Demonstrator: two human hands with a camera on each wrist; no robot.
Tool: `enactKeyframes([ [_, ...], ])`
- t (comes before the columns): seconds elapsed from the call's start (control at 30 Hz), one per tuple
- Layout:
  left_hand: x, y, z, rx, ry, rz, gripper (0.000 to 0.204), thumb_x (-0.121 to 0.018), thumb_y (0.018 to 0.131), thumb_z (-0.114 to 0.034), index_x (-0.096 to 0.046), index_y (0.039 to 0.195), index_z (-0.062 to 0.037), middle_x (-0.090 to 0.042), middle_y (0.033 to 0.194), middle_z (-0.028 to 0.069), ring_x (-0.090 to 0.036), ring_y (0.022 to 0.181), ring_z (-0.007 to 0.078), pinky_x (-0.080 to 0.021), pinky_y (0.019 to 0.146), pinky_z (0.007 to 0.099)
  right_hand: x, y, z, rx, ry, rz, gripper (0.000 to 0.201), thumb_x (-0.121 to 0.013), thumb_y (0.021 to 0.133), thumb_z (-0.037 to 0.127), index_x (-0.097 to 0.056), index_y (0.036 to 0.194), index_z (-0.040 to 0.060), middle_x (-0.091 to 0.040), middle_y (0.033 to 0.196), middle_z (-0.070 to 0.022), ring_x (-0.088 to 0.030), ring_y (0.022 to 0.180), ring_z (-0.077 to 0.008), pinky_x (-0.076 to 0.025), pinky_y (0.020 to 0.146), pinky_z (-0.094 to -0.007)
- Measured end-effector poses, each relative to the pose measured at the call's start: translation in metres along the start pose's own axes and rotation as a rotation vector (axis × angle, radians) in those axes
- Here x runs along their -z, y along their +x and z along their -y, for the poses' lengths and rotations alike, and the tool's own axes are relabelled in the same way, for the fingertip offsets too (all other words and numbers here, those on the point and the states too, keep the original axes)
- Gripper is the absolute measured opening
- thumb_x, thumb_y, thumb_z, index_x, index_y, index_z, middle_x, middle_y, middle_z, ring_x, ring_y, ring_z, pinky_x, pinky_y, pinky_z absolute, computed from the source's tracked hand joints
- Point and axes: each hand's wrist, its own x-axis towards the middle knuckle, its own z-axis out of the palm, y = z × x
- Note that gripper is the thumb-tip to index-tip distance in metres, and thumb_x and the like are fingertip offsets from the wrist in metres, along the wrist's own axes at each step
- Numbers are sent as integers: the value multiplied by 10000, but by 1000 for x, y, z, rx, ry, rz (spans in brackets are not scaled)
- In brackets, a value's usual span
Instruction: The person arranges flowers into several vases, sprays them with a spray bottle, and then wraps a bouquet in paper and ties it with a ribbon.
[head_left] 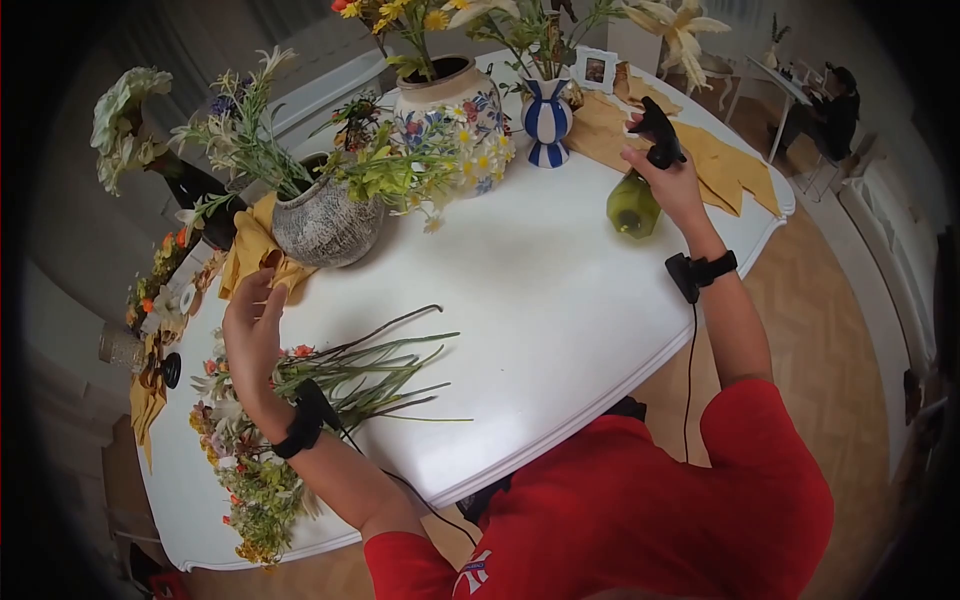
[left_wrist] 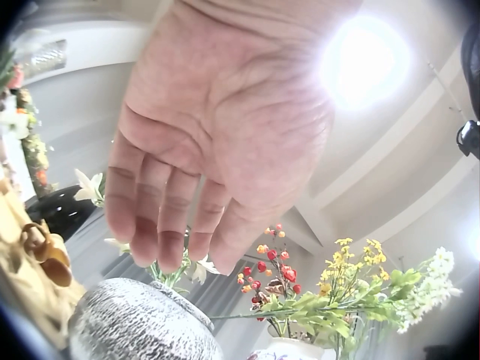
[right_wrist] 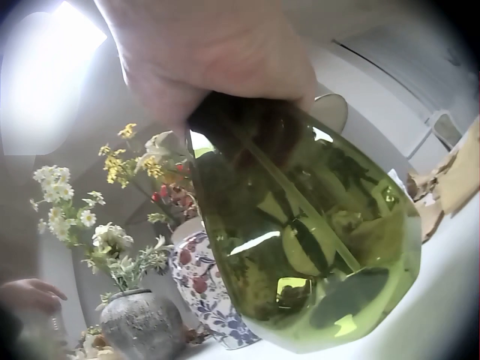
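My right hand (head_left: 672,185) grips a green faceted spray bottle (head_left: 632,210) by its neck, under the black trigger head (head_left: 656,130). In the right wrist view the see-through bottle (right_wrist: 322,217) fills the middle, with a dip tube inside. My left hand (head_left: 250,335) holds nothing; its palm (left_wrist: 217,127) shows with the fingers extended, loosely bent. It is near the speckled grey vase (head_left: 330,225), which holds white flowers and green sprigs. Below the left hand lies a bunch of cut flowers (head_left: 250,470), stems (head_left: 400,370) pointing right.
Behind the grey vase stand a floral-painted pot (head_left: 450,110) and a blue-and-white striped vase (head_left: 547,120), both with flowers. Yellow cloth (head_left: 725,165) lies at the back right, near a small picture frame (head_left: 596,70). Another person (head_left: 835,110) sits at a far desk.
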Motion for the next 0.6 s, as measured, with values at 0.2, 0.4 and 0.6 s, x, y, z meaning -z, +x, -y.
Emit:
enactKeyframes([
  [0.2,-1,0,0,23,-4,-28,389,-710,965,-203,-654,1276,24,-695,949,72,-642,801,140,-513,698,297,24,16,-61,-69,-111,-39,474,-793,922,202,-641,1330,14,-691,1259,-49,-608,1100,-116,-455,988,-273],
  [0.4,-2,-1,-6,73,16,-18,389,-728,951,-205,-662,1266,13,-707,954,81,-653,814,151,-525,740,306,18,20,-72,-86,-50,-22,452,-776,935,170,-637,1328,-4,-698,1246,-45,-616,1091,-112,-447,993,-262],
  [0.6,-1,-2,-2,84,23,-26,377,-729,954,-206,-671,1258,10,-699,927,64,-650,802,137,-525,726,295,14,28,-69,-86,-206,4,453,-780,930,241,-664,1286,-12,-716,1192,-58,-615,1064,-123,-448,978,-274],
])
